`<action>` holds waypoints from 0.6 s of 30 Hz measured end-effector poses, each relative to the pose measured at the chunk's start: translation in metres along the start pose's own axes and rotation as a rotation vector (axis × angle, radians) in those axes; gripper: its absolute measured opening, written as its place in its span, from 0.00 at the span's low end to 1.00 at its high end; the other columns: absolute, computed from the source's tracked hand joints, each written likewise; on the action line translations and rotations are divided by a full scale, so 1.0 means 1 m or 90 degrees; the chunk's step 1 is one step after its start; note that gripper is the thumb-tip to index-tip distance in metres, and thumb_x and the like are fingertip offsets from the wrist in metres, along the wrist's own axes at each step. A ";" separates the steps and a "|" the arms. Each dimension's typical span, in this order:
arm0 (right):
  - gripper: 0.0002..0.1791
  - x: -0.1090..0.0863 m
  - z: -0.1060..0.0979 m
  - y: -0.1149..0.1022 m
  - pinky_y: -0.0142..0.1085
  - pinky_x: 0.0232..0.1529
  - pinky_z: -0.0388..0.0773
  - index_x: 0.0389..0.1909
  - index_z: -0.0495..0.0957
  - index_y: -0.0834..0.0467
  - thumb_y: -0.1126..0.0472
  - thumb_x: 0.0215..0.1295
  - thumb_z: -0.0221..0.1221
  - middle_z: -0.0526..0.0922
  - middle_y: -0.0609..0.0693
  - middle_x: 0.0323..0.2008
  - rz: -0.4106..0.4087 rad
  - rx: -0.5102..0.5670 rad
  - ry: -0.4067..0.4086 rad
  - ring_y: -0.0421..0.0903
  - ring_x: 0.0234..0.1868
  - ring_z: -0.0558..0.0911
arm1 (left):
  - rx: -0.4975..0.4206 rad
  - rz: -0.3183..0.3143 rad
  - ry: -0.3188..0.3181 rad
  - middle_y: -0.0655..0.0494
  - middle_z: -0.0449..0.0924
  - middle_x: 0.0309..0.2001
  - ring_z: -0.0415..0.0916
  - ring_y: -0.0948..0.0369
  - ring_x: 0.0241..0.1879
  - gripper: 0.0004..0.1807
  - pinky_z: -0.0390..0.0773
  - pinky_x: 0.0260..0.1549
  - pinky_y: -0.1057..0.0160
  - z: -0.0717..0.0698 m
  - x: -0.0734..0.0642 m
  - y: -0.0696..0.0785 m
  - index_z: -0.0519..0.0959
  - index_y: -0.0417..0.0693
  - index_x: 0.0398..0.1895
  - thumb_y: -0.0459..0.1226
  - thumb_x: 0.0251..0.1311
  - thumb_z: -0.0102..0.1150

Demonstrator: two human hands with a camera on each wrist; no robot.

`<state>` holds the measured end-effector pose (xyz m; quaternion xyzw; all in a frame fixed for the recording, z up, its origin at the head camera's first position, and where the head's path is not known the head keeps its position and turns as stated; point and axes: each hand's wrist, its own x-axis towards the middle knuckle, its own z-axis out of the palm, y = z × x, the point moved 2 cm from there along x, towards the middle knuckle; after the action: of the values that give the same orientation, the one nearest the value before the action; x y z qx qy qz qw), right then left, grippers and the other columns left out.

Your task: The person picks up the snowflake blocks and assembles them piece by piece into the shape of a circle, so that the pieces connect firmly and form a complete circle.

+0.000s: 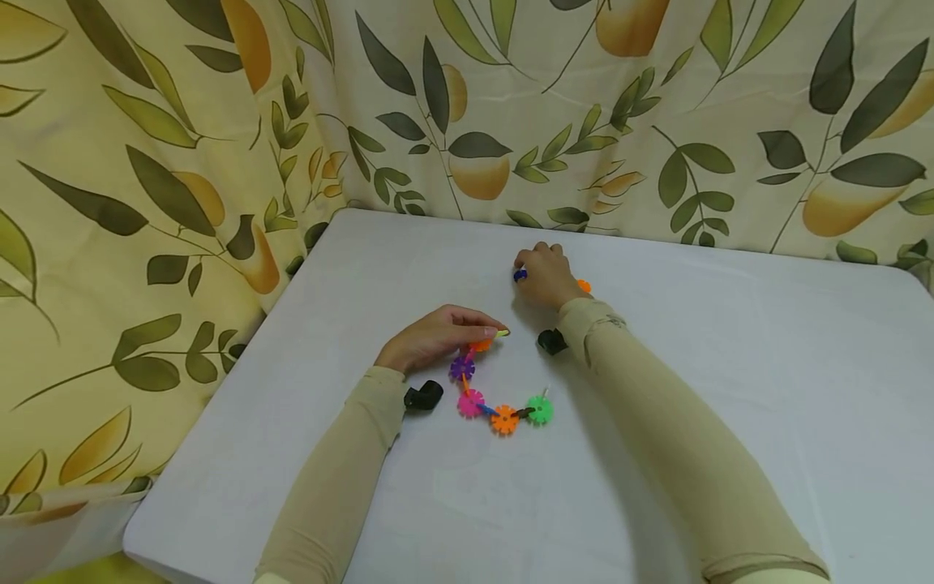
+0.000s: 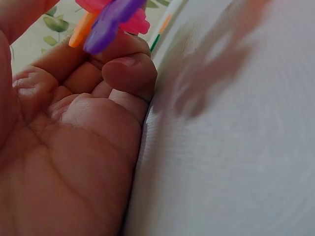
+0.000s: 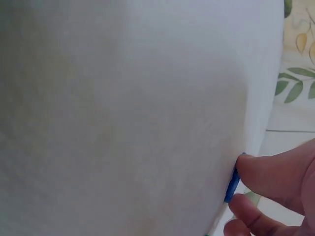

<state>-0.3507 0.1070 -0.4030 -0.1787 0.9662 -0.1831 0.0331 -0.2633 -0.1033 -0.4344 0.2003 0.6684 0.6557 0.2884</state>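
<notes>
A curved chain of notched plastic discs lies on the table, with a purple disc [image 1: 462, 368], a pink disc [image 1: 470, 403], an orange disc [image 1: 504, 419] and a green disc [image 1: 540, 410] linked by edge-on pieces. My left hand [image 1: 441, 334] pinches the chain's upper end, where a yellow disc [image 1: 502, 333] shows at the fingertips. Up close, the left wrist view shows the purple disc [image 2: 110, 24] above the curled fingers. Farther back, my right hand [image 1: 546, 276] pinches a blue disc [image 1: 520, 275]. The right wrist view shows this blue disc [image 3: 233, 184] edge-on between thumb and finger.
Another orange disc [image 1: 584, 286] shows just past the right wrist, partly hidden by it. A black wrist device [image 1: 425, 396] sits by the left cuff, another black device [image 1: 553, 341] by the right. Leaf-patterned curtains [image 1: 481, 105] border the white table [image 1: 766, 389].
</notes>
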 end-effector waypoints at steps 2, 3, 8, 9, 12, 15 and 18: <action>0.19 0.000 -0.001 0.001 0.62 0.65 0.66 0.56 0.81 0.71 0.69 0.67 0.56 0.77 0.72 0.56 0.009 -0.008 -0.001 0.71 0.59 0.69 | 0.008 -0.008 0.004 0.52 0.86 0.46 0.70 0.59 0.36 0.17 0.70 0.36 0.66 0.000 -0.001 0.000 0.85 0.35 0.60 0.35 0.76 0.61; 0.18 0.000 -0.001 0.002 0.61 0.64 0.66 0.55 0.80 0.71 0.68 0.67 0.56 0.77 0.72 0.55 0.014 -0.010 -0.002 0.71 0.59 0.69 | 0.012 -0.011 0.005 0.52 0.85 0.44 0.70 0.59 0.35 0.16 0.69 0.35 0.66 0.000 -0.001 0.000 0.85 0.35 0.60 0.35 0.76 0.61; 0.17 0.000 -0.002 0.007 0.59 0.62 0.67 0.51 0.78 0.73 0.64 0.69 0.60 0.77 0.71 0.51 0.039 -0.005 -0.004 0.68 0.57 0.69 | 0.039 -0.012 -0.001 0.53 0.81 0.45 0.70 0.59 0.38 0.17 0.70 0.39 0.65 0.000 -0.001 0.000 0.83 0.36 0.62 0.36 0.78 0.59; 0.17 0.000 -0.003 0.008 0.59 0.62 0.67 0.51 0.77 0.73 0.63 0.69 0.61 0.78 0.71 0.51 0.041 -0.001 -0.004 0.68 0.57 0.69 | 0.042 -0.011 -0.004 0.53 0.81 0.46 0.71 0.59 0.39 0.17 0.71 0.40 0.64 0.001 -0.001 0.000 0.82 0.36 0.62 0.37 0.78 0.59; 0.18 -0.002 -0.003 0.009 0.58 0.62 0.69 0.52 0.74 0.71 0.63 0.71 0.63 0.80 0.71 0.51 0.047 0.031 -0.005 0.68 0.56 0.70 | 0.047 -0.006 -0.007 0.52 0.81 0.49 0.71 0.59 0.41 0.18 0.71 0.44 0.63 0.001 -0.001 0.000 0.82 0.36 0.63 0.37 0.78 0.59; 0.19 -0.005 -0.003 0.009 0.57 0.61 0.73 0.55 0.71 0.71 0.65 0.72 0.63 0.81 0.71 0.52 0.044 0.075 -0.006 0.66 0.55 0.74 | 0.047 -0.005 -0.005 0.52 0.82 0.50 0.71 0.59 0.41 0.17 0.71 0.44 0.63 0.001 -0.001 0.000 0.82 0.35 0.62 0.36 0.78 0.59; 0.18 -0.009 -0.003 0.011 0.54 0.59 0.75 0.57 0.71 0.70 0.67 0.72 0.62 0.82 0.71 0.52 0.041 0.111 0.003 0.63 0.52 0.78 | 0.049 -0.004 0.001 0.53 0.81 0.48 0.71 0.59 0.40 0.16 0.71 0.44 0.63 0.000 0.000 -0.001 0.82 0.36 0.62 0.36 0.78 0.59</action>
<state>-0.3462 0.1204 -0.4041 -0.1437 0.9517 -0.2661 0.0524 -0.2631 -0.1035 -0.4350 0.2087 0.6939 0.6288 0.2820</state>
